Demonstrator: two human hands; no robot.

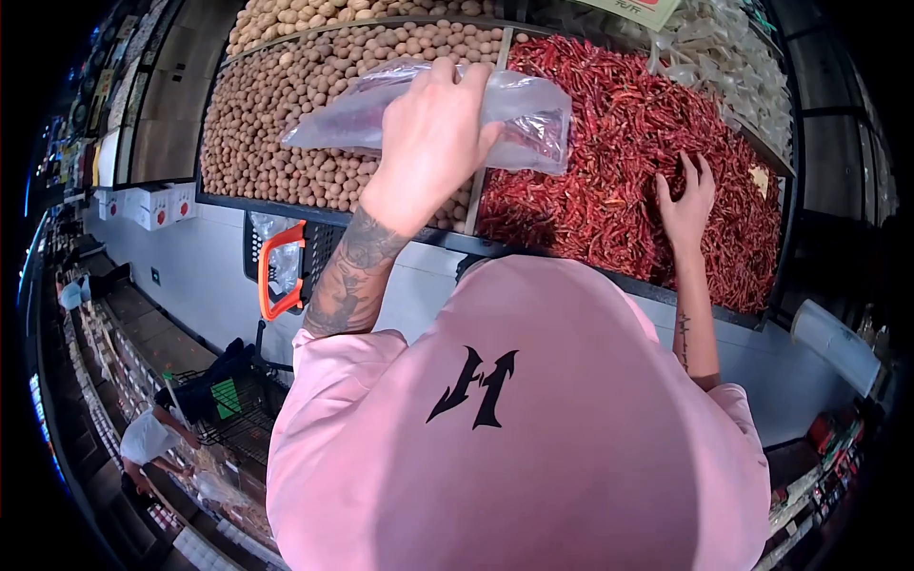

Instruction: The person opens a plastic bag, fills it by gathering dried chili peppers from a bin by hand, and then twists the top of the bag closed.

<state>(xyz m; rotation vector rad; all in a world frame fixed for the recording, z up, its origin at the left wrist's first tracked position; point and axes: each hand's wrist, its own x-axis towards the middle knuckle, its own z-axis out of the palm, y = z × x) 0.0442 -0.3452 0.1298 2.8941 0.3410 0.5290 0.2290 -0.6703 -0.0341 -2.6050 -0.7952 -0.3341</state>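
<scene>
My left hand (433,128) grips the upper edge of a clear plastic bag (538,109), its fingers curled over the rim. The bag lies across the divider between round brown dried produce (257,114) and dried red chilies (609,124); some red shows through it. My right hand (687,195) rests on the chilies at the right part of their bin, fingers spread and bent, with chilies under the fingertips. Nothing is visibly held in it.
Packed clear bags (724,57) fill the back right compartment, with a sign (638,8) beside them. An orange-handled basket (283,271) stands below the bin's front edge. A person (152,438) is near a cart (233,404) at the lower left.
</scene>
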